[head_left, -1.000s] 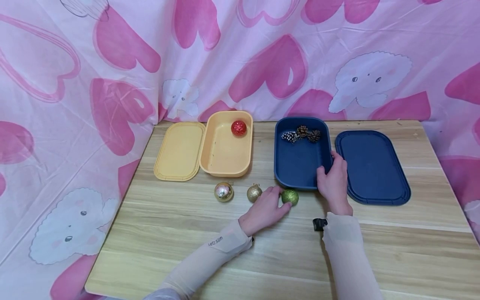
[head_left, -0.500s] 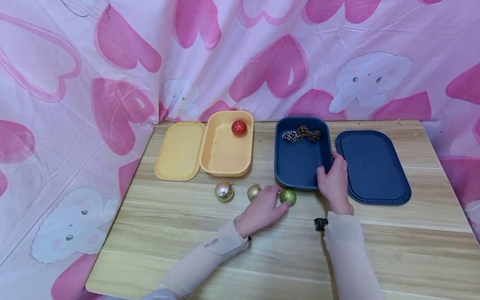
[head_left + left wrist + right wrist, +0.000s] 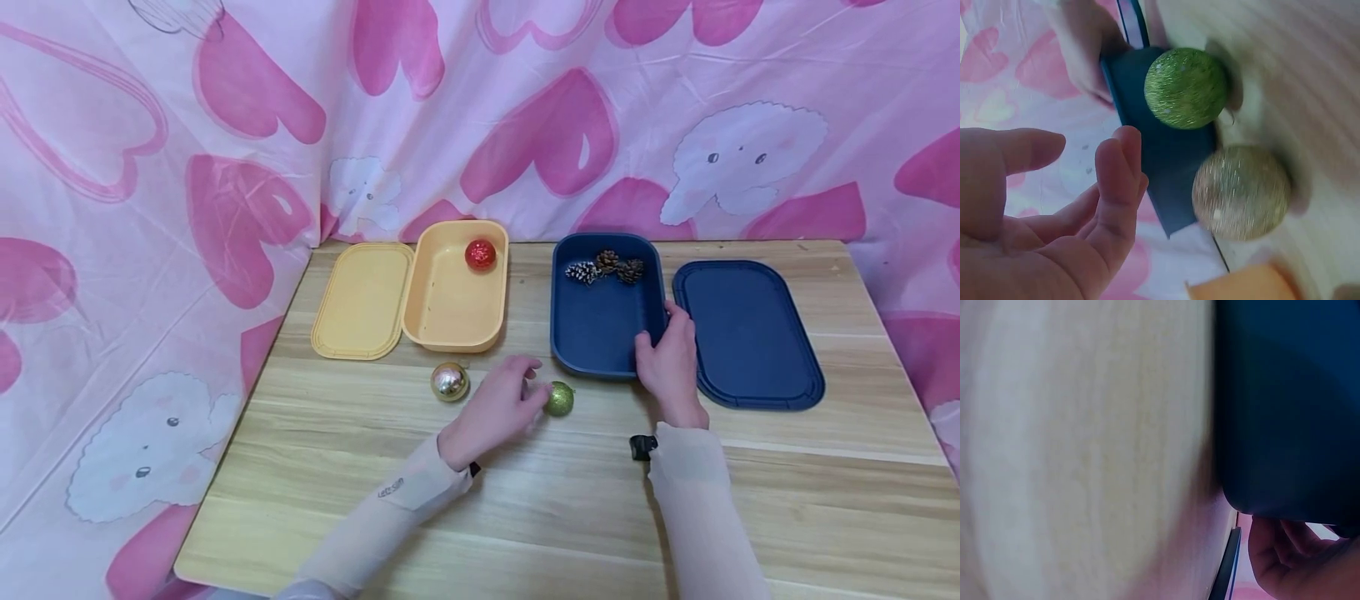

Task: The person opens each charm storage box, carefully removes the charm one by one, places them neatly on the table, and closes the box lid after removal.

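Observation:
My left hand (image 3: 498, 408) hovers over the front middle of the table, thumb and fingers apart with nothing between them. Just right of its fingertips lies a green glitter bauble (image 3: 558, 399). A gold glitter bauble (image 3: 1241, 192) shows beside the green one in the left wrist view; in the head view my hand hides it. Left of the hand rests a shiny gold bauble (image 3: 450, 382). My right hand (image 3: 670, 367) grips the right wall of the dark blue box (image 3: 600, 367), thumb on the inner side. Several pine cones (image 3: 607, 265) lie at its back.
A yellow box (image 3: 453, 343) holding a red bauble (image 3: 481, 255) stands left of the blue one. Its yellow lid (image 3: 363, 302) lies beside it. The dark blue lid (image 3: 748, 335) is flat on the right. A printed curtain (image 3: 540, 125) hangs behind the wooden table (image 3: 570, 517).
My left hand has drawn back to the left, away from the green bauble, which has shifted left on the table. The right hand has stayed on the blue box.

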`<act>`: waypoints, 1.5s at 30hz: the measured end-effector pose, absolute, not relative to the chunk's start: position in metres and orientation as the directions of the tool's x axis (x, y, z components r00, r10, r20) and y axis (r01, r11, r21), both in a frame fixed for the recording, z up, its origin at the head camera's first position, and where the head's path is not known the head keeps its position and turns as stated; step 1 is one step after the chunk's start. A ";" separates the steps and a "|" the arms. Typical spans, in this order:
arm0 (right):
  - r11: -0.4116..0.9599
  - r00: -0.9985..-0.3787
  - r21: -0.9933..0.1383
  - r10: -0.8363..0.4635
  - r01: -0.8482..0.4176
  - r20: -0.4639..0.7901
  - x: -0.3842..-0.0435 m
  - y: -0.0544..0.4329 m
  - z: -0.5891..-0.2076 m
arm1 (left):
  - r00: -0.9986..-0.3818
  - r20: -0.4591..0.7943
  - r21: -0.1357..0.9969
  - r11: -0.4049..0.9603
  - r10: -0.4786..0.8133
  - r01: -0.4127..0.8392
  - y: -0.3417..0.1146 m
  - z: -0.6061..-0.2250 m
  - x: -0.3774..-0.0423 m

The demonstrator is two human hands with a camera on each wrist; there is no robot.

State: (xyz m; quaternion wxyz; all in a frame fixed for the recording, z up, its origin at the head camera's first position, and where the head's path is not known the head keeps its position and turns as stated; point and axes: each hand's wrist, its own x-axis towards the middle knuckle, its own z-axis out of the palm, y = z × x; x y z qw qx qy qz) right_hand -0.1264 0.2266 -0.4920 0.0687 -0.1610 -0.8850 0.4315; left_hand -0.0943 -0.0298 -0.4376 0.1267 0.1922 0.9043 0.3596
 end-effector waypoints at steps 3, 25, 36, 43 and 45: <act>0.573 -0.939 -0.788 0.343 0.225 -0.018 -0.126 0.227 -0.492 | -0.899 -0.068 0.723 0.643 0.432 0.254 -0.037 -0.433 -0.098; 0.573 -0.934 -0.788 0.357 0.224 -0.006 -0.125 0.228 -0.493 | -0.896 0.112 0.551 0.723 0.430 0.416 -0.084 -0.386 -0.163; 0.563 -0.930 -0.793 0.366 0.232 -0.012 -0.125 0.228 -0.494 | -0.838 0.162 0.437 0.723 0.522 0.535 -0.098 -0.384 -0.224; 0.559 -0.933 -0.799 0.360 0.223 -0.009 -0.127 0.227 -0.495 | -0.848 0.092 0.390 0.765 0.522 0.513 -0.094 -0.401 -0.250; 0.557 -0.934 -0.800 0.356 0.224 -0.014 -0.127 0.227 -0.495 | -0.849 0.070 0.351 0.783 0.524 0.513 -0.093 -0.405 -0.256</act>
